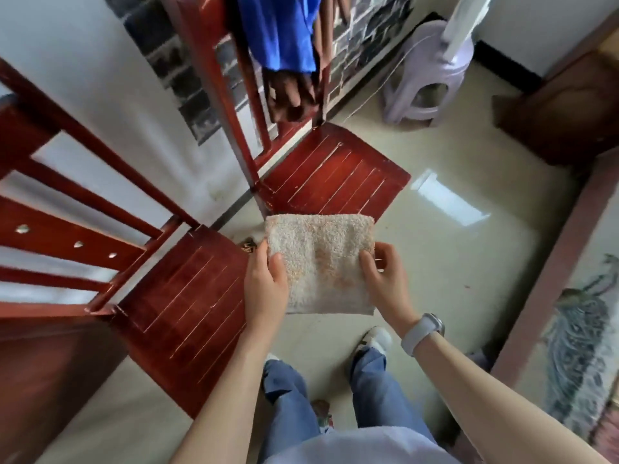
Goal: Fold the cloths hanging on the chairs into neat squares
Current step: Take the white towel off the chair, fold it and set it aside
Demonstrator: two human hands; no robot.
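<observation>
The person stands over 2 red wooden chairs and holds a beige cloth (320, 262) out in front, folded into a near square, in the air above the gap between the chair seats and the floor. The left hand (266, 289) grips the cloth's left edge, thumb curled over the top face and fingers tucked underneath. The right hand (385, 277) pinches the right edge, thumb on top and fingers bent behind; a pale watch (423, 331) sits on that wrist. The cloth's far edge is a rounded fold and the near edge hangs straight and free.

The near chair (181, 293) stands on the left, its slatted seat bare and just beside the left hand. The far chair (331, 172) stands beyond it with its seat bare too; over its backrest hang a blue cloth (274, 31) and, below and partly behind it, a brown cloth (289, 95).

Further right on the shiny floor (452, 262) is a lilac plastic stool (432, 78), well apart from the chairs. The person's blue trousers (378, 393) and white shoes show below the cloth
</observation>
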